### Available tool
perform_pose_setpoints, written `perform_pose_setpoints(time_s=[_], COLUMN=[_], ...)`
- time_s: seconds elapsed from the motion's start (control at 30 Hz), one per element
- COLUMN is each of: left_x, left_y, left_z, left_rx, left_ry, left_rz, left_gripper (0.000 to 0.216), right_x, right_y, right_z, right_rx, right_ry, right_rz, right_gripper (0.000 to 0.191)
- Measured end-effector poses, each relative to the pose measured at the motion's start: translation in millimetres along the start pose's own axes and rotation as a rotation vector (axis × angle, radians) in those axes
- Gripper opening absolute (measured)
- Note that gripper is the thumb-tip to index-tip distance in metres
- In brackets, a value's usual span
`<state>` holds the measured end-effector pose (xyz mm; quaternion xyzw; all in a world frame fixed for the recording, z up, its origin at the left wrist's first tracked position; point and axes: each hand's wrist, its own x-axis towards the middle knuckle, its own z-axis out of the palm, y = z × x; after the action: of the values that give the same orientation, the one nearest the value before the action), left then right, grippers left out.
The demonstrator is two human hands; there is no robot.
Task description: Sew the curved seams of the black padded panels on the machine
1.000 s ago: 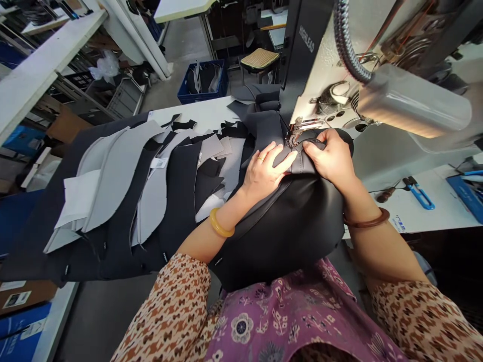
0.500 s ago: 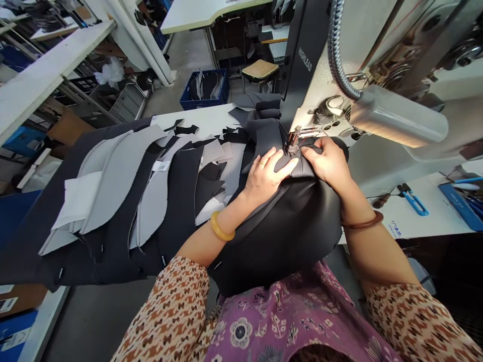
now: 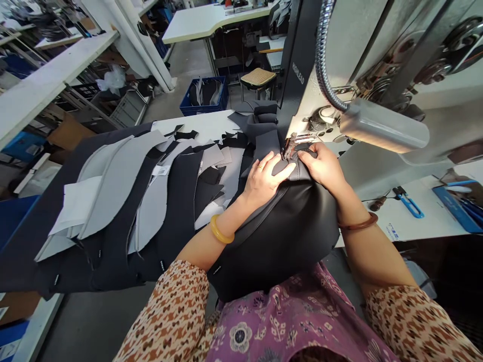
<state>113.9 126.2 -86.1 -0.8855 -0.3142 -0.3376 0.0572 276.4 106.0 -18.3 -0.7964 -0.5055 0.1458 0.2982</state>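
Black neoprene-like panel (image 3: 287,226), smooth matte face, grey seam line running diagonally toward the needle. It drapes from the sewing machine (image 3: 339,85) bed over the near edge of the desk (image 3: 418,221) and down into the person's lap. A grey piece (image 3: 290,168) is lapped onto its upper end, right at the presser foot (image 3: 291,146).

Left hand (image 3: 264,181): flat, fingers spread and extended, palm pressing the grey piece down; grips nothing. Right hand (image 3: 322,166): fingers curled, pinching the fabric edge just beside the foot.

Handling, judged: soft, thick, springy; light for its bulk; face probably slightly grippy, so it should hold under a flat palm. Likely to stretch if pulled; best taken near the seam edge, close to the foot, with the hanging bulk supported.

Left part of desk: cut black and grey panels (image 3: 124,201) stacked overlapping. Right part: blue thread snips (image 3: 407,202).
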Motion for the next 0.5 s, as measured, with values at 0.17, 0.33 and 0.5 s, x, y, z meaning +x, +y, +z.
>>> perform_pose_setpoints(time_s=[0.17,0.33,0.5], left_x=[1,3,-17], left_y=[-4,-9,-17], left_z=[4,8,3], left_rx=[-0.012,-0.077,-0.261], left_ry=[0.013,0.089,0.084], left_rz=[-0.014,0.011,-0.254], left_gripper=[0.033,0.032,0.037], right_x=[3,4,-27], right_y=[3,-1,-8], right_z=[3,0,-15], right_rx=[-0.019,-0.098,-0.484], right_ry=[-0.01,-0.101,-0.077], right_rz=[-0.01,-0.027,-0.048], right_gripper=[0.028,0.044,0.048])
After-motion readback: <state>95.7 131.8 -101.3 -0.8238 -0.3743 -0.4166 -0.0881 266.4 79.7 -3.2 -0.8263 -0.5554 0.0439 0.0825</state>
